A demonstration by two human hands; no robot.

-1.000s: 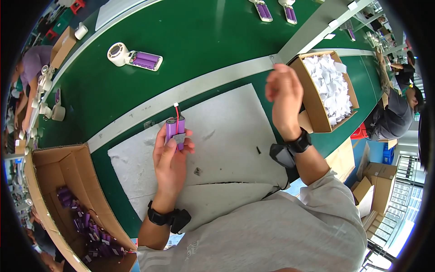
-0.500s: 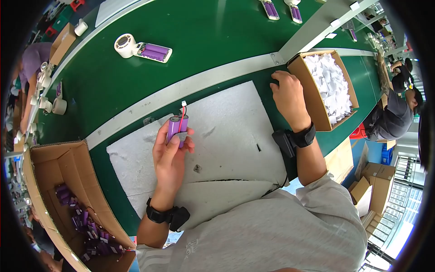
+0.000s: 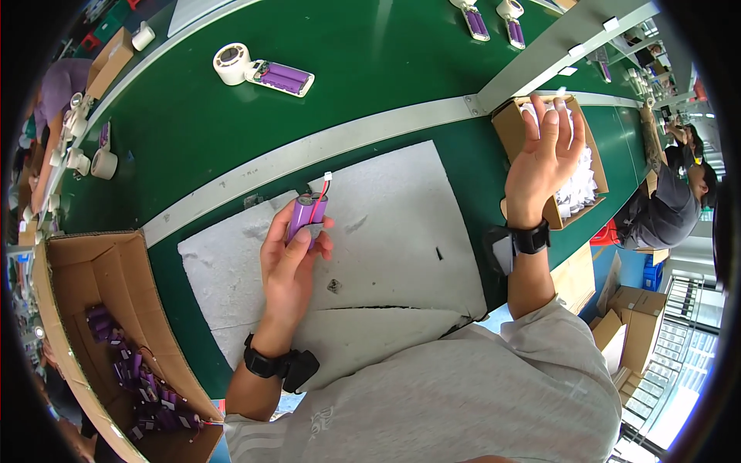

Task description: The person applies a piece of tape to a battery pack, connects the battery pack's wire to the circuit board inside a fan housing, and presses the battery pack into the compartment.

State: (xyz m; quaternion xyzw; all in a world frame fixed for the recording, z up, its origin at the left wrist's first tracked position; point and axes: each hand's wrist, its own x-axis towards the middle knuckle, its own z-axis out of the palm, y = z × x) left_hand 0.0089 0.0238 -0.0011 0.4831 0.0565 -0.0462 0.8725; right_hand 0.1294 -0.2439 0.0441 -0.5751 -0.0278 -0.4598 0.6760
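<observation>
My left hand (image 3: 287,266) is closed around a purple battery pack (image 3: 306,213) of two cells, held upright above the white foam sheet (image 3: 386,247). A red and a black wire rise from its top to a small white connector, and a grey patch shows by my thumb. Over the cardboard box of white paper pieces (image 3: 577,189) at the right is my right hand (image 3: 545,154), its fingers spread and partly covering the contents. Whether a paper scrap touches its fingertips is hard to make out.
An open cardboard box (image 3: 147,285) at the left holds several purple battery packs (image 3: 143,378). Beyond the metal rail (image 3: 309,158), a white handheld fan (image 3: 266,76) lies opened on the green table. A metal post (image 3: 567,54) rises behind the paper box. People sit at both sides.
My right hand has moved right, from beside the paper box to above it, and its fingers have spread. My left hand still holds the battery pack. The view has shifted slightly.
</observation>
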